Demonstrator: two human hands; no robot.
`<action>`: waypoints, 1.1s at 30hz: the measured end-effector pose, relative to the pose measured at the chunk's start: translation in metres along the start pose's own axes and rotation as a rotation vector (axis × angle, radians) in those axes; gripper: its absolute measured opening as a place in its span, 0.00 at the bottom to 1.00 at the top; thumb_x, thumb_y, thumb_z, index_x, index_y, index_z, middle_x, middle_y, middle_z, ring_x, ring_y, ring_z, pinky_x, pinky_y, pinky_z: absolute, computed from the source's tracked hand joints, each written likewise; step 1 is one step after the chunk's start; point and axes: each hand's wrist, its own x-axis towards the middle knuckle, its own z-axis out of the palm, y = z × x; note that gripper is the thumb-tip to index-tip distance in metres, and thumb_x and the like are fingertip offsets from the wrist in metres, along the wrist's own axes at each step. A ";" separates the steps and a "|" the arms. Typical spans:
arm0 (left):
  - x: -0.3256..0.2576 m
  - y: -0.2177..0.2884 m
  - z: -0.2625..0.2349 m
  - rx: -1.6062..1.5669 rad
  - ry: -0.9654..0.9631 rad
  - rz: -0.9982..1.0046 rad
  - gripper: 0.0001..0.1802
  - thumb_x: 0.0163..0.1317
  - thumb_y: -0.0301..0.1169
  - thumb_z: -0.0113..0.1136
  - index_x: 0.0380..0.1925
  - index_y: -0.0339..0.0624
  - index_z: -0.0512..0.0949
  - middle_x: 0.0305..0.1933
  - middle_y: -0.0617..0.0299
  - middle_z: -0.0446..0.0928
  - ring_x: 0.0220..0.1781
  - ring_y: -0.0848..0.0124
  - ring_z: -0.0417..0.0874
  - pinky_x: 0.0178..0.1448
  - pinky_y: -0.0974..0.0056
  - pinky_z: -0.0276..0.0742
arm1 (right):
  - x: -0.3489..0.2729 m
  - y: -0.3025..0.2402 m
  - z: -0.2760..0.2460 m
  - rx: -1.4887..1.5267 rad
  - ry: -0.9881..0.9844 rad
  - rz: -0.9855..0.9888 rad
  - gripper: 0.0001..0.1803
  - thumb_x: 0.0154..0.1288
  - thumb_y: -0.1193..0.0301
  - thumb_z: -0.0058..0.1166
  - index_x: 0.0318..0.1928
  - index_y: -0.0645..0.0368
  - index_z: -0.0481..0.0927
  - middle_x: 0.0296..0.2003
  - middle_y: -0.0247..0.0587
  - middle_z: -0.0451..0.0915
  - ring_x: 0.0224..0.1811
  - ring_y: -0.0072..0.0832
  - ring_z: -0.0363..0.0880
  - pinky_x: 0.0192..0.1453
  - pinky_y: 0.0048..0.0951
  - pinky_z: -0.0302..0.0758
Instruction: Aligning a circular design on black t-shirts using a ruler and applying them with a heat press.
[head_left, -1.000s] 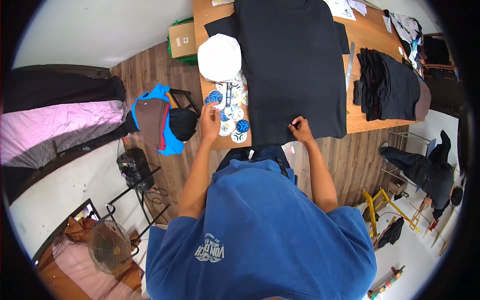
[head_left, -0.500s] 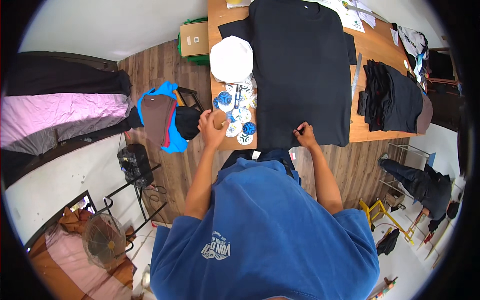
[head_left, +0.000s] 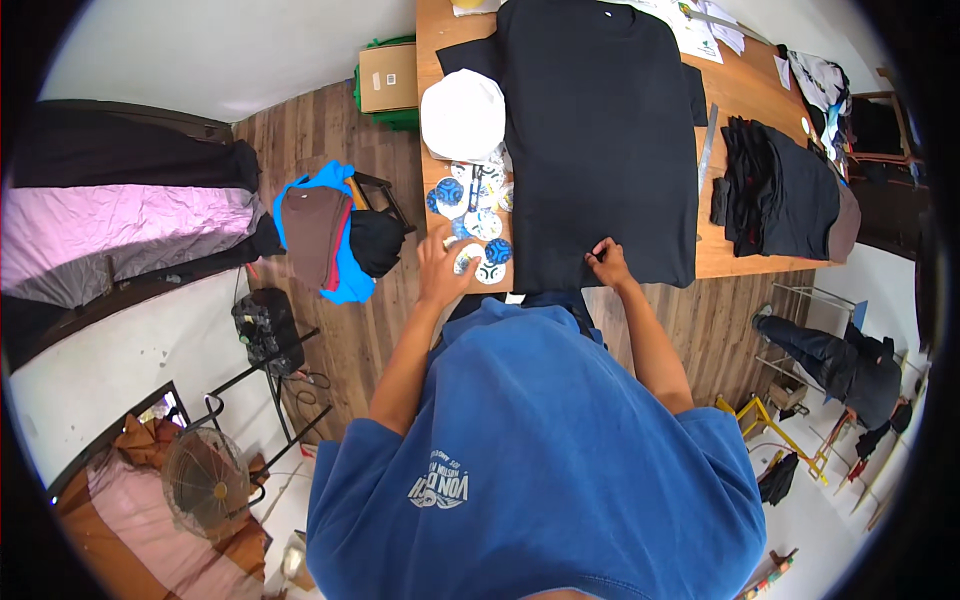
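Observation:
A black T-shirt lies spread flat on the wooden table, its hem toward me. To its left are several round patches, white and blue with printed designs, overlapping near the front edge. My left hand is over the nearest of these patches, thumb and fingers spread around a white one; whether it grips the patch does not show. At the shirt's lower right, my right hand rests by the hem with its fingertips pinched together; anything between them is too small to make out. A white rounded bundle sits behind the patches.
Folded dark garments are stacked at the table's right, beside a metal ruler. Left of the table, clothes lie on a stool, and a cardboard box stands farther back. A fan is at lower left. Another person is at far right.
My left hand has moved right and slightly toward me, onto the nearest patches. My right hand stays by the shirt's hem, almost unmoved. The whole view has shifted slightly.

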 end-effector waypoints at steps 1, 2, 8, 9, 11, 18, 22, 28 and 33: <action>0.001 0.002 0.002 0.015 -0.075 0.111 0.20 0.62 0.47 0.73 0.51 0.52 0.87 0.71 0.46 0.68 0.74 0.45 0.65 0.76 0.42 0.56 | 0.000 0.001 0.000 -0.054 0.025 0.055 0.17 0.65 0.67 0.72 0.44 0.55 0.75 0.44 0.42 0.70 0.40 0.30 0.70 0.51 0.34 0.75; -0.001 0.004 0.004 0.014 -0.174 0.184 0.20 0.62 0.47 0.73 0.51 0.53 0.87 0.71 0.46 0.68 0.74 0.45 0.65 0.77 0.42 0.56 | 0.001 0.001 -0.001 -0.006 0.005 -0.026 0.16 0.65 0.67 0.72 0.44 0.55 0.75 0.44 0.41 0.70 0.40 0.29 0.70 0.50 0.33 0.75; -0.013 0.013 0.012 0.058 -0.259 0.244 0.23 0.63 0.48 0.70 0.57 0.60 0.87 0.80 0.47 0.62 0.82 0.47 0.58 0.82 0.42 0.50 | 0.000 0.002 0.001 0.041 0.010 -0.040 0.16 0.65 0.68 0.71 0.43 0.55 0.75 0.43 0.39 0.70 0.40 0.26 0.69 0.49 0.32 0.75; -0.014 0.016 0.013 0.109 -0.222 0.257 0.24 0.65 0.48 0.69 0.60 0.62 0.85 0.81 0.47 0.61 0.83 0.47 0.57 0.83 0.41 0.48 | 0.000 0.002 0.001 0.041 0.006 -0.024 0.16 0.65 0.68 0.71 0.43 0.55 0.75 0.43 0.39 0.70 0.40 0.26 0.69 0.49 0.32 0.75; -0.013 0.022 0.014 0.156 -0.229 0.280 0.25 0.66 0.48 0.68 0.62 0.63 0.84 0.82 0.47 0.60 0.84 0.48 0.56 0.83 0.41 0.46 | -0.001 0.003 0.001 0.043 0.005 -0.006 0.16 0.65 0.68 0.72 0.43 0.55 0.75 0.43 0.39 0.70 0.40 0.26 0.69 0.49 0.31 0.75; 0.009 0.028 0.018 0.191 -0.243 0.221 0.26 0.73 0.47 0.60 0.66 0.50 0.80 0.80 0.52 0.63 0.84 0.51 0.57 0.85 0.42 0.46 | -0.002 0.000 -0.002 0.001 0.003 -0.025 0.16 0.65 0.66 0.72 0.44 0.53 0.76 0.44 0.39 0.71 0.39 0.27 0.70 0.49 0.32 0.75; 0.004 0.025 0.020 0.137 -0.425 0.352 0.23 0.74 0.45 0.58 0.62 0.48 0.81 0.74 0.56 0.71 0.81 0.53 0.62 0.85 0.43 0.49 | -0.004 0.000 -0.006 -0.019 0.001 0.045 0.16 0.65 0.65 0.72 0.45 0.52 0.77 0.44 0.39 0.70 0.40 0.28 0.70 0.50 0.32 0.75; 0.002 0.028 0.013 0.052 -0.273 0.245 0.22 0.73 0.41 0.60 0.64 0.49 0.80 0.73 0.54 0.71 0.79 0.54 0.65 0.85 0.43 0.49 | -0.004 0.001 -0.005 -0.016 0.009 0.047 0.16 0.64 0.65 0.72 0.46 0.52 0.77 0.45 0.39 0.70 0.41 0.28 0.70 0.51 0.32 0.75; 0.020 0.031 0.013 0.133 -0.244 0.196 0.28 0.74 0.43 0.59 0.70 0.46 0.74 0.76 0.49 0.67 0.81 0.51 0.62 0.85 0.43 0.47 | -0.004 0.000 -0.006 0.040 -0.021 -0.019 0.17 0.64 0.65 0.72 0.46 0.52 0.77 0.45 0.40 0.70 0.42 0.29 0.70 0.52 0.32 0.75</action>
